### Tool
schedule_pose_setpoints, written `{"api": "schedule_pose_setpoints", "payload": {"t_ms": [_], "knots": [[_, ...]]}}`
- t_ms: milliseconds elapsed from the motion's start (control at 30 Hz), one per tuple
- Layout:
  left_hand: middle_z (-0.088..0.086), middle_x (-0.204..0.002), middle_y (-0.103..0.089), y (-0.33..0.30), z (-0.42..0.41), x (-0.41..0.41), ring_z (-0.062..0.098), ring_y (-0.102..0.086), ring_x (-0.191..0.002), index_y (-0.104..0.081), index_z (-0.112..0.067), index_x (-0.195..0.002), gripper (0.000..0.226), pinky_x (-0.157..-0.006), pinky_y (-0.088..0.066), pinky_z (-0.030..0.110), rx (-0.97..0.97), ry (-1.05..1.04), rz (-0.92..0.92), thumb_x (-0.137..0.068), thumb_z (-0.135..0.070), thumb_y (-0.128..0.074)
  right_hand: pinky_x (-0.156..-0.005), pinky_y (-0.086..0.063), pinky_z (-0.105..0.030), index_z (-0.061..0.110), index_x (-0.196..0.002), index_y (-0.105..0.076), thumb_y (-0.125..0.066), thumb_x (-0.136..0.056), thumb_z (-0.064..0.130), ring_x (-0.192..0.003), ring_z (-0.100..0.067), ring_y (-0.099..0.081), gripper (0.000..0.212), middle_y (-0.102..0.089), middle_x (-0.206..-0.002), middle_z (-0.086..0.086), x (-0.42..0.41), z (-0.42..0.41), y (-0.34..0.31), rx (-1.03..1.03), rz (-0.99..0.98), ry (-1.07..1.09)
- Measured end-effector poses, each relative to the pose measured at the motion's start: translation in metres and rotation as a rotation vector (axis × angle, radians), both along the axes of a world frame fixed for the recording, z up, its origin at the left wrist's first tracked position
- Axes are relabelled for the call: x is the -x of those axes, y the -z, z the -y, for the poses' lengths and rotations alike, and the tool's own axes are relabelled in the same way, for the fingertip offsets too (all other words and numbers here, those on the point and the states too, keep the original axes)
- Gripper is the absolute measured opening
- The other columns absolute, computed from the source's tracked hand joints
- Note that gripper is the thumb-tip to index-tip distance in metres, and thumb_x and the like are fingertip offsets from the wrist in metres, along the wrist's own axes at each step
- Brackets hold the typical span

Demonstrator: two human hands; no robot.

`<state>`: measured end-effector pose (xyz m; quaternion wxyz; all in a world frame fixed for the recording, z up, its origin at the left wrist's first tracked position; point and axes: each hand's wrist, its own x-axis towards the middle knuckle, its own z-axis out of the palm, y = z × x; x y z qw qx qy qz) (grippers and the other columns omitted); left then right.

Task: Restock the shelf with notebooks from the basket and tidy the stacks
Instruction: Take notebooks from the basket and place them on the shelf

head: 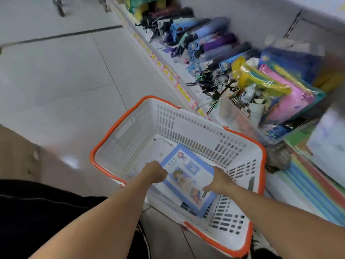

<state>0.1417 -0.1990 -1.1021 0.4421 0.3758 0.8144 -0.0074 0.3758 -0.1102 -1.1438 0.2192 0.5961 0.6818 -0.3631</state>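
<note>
Your white basket (168, 116) with the orange rim sits on the floor (56, 71), just beside the low shelf (188, 75). Inside it lies one stack of notebooks (188, 176) with a blue border and cartoon pictures on top (how many are in the stack is too blurry to count). Both of your hands are down in the basket. Your left hand (155, 171) is curled on the left edge of the stack. Your right hand (219, 181) is on the right edge with its fingers bent over it, so you hold the stack between two hands. On the shelf lies a long row of folded umbrellas (211, 43). Next to them stands one clear bin (248, 126) with bright plastic packets (280, 94) inside.
</note>
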Motion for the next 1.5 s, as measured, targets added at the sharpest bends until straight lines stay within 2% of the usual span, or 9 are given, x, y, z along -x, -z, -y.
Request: {"api": "schedule_pose_setpoints", "payload": {"t_ms": [100, 333, 500, 733, 833, 967, 1100, 1200, 1500], "knots": [[0.002, -0.061, -0.027, 0.001, -0.007, -0.005, 0.015, -0.022, -0.051, -0.029, -0.015, -0.065, 0.038, -0.050, -0.022, 0.030, -0.030, 0.007, 0.054, -0.095, -0.022, -0.051, -0.102, -0.047, -0.043, 0.014, -0.149, -0.026, -0.088, -0.035, 0.072, -0.132, -0.026, -0.046, 0.141, -0.042, -0.148, -0.006, 0.000, -0.005, 0.027, 0.025, 0.008, -0.005], [0.003, -0.063, -0.035, 0.006, 0.004, -0.007, 0.016, -0.032, -0.051, -0.034, -0.015, -0.065, 0.038, -0.055, -0.032, 0.031, 0.004, -0.096, 0.126, -0.096, -0.025, -0.052, -0.106, -0.043, -0.044, 0.007, -0.153, -0.010, -0.088, -0.056, 0.058, -0.137, -0.035, -0.034, 0.135, -0.026, -0.150, -0.018, 0.011, 0.007, 0.028, -0.100, 0.150, 0.081], [0.003, -0.061, -0.032, 0.002, 0.001, -0.002, 0.016, -0.030, -0.052, -0.034, -0.014, -0.065, 0.040, -0.056, -0.031, 0.032, -0.037, -0.176, 0.114, -0.095, -0.029, -0.055, -0.061, -0.052, -0.034, 0.005, -0.088, -0.056, -0.074, -0.087, 0.036, -0.070, -0.024, -0.062, 0.036, -0.062, -0.081, -0.012, 0.013, -0.014, 0.005, -0.054, 0.053, 0.164], [0.012, -0.150, -0.039, -0.030, 0.016, 0.004, 0.035, -0.043, -0.133, -0.044, -0.004, -0.140, 0.086, -0.103, -0.043, 0.046, -0.117, -0.634, 0.425, -0.079, -0.061, -0.068, -0.055, -0.059, -0.032, 0.012, -0.151, -0.034, -0.053, -0.102, 0.023, -0.123, -0.034, -0.051, 0.054, -0.035, -0.155, -0.004, 0.024, -0.048, -0.119, 0.095, -0.399, 0.126], [0.011, -0.137, -0.054, -0.040, 0.019, 0.005, 0.029, -0.058, -0.117, -0.046, -0.007, -0.139, 0.094, -0.101, -0.048, 0.043, -0.213, -0.760, 0.820, -0.068, -0.060, -0.077, -0.053, -0.059, -0.034, 0.012, -0.146, -0.043, -0.054, -0.101, 0.022, -0.104, -0.025, -0.064, 0.047, -0.054, -0.139, -0.005, 0.026, -0.053, -0.166, 0.022, -0.655, 0.150], [0.001, -0.105, -0.071, -0.058, 0.003, -0.003, 0.019, -0.069, -0.092, -0.073, -0.016, -0.104, 0.019, -0.093, -0.051, 0.039, -0.476, -0.871, 1.177, -0.091, -0.027, -0.063, -0.059, -0.060, -0.032, 0.022, -0.124, -0.062, -0.051, -0.102, 0.025, -0.078, -0.018, -0.071, 0.025, -0.074, -0.099, 0.001, 0.039, -0.043, -0.177, 0.110, -0.978, 0.242], [0.002, -0.092, -0.070, -0.070, -0.020, 0.005, 0.015, -0.067, -0.075, -0.068, -0.011, -0.105, 0.025, -0.069, -0.058, 0.033, -0.750, -0.918, 0.701, -0.087, -0.029, -0.071, -0.063, -0.059, -0.033, 0.023, -0.117, -0.064, -0.037, -0.102, 0.049, -0.085, -0.023, -0.071, 0.041, -0.074, -0.106, -0.006, 0.062, -0.039, -0.138, 0.304, -1.105, 0.525], [0.004, -0.083, -0.065, -0.070, -0.016, 0.012, 0.015, -0.061, -0.069, -0.064, -0.009, -0.098, 0.018, -0.057, -0.048, 0.025, -0.892, -0.878, 0.302, -0.092, -0.027, -0.063, -0.086, -0.056, -0.041, 0.013, -0.139, -0.051, -0.037, -0.096, 0.064, -0.114, -0.032, -0.061, 0.068, -0.059, -0.135, -0.012, 0.075, -0.028, -0.080, 0.237, -0.770, 0.559], [-0.003, -0.086, -0.066, -0.064, -0.002, 0.041, 0.008, -0.062, -0.073, -0.063, -0.012, -0.104, 0.013, -0.059, -0.046, 0.019, -0.949, -0.914, 0.345, -0.095, -0.021, -0.060, -0.108, -0.040, -0.044, 0.013, -0.152, -0.020, -0.089, -0.059, 0.051, -0.140, -0.028, -0.030, 0.122, -0.025, -0.154, -0.005, 0.053, 0.015, 0.042, -0.184, -0.064, -0.077]]}}
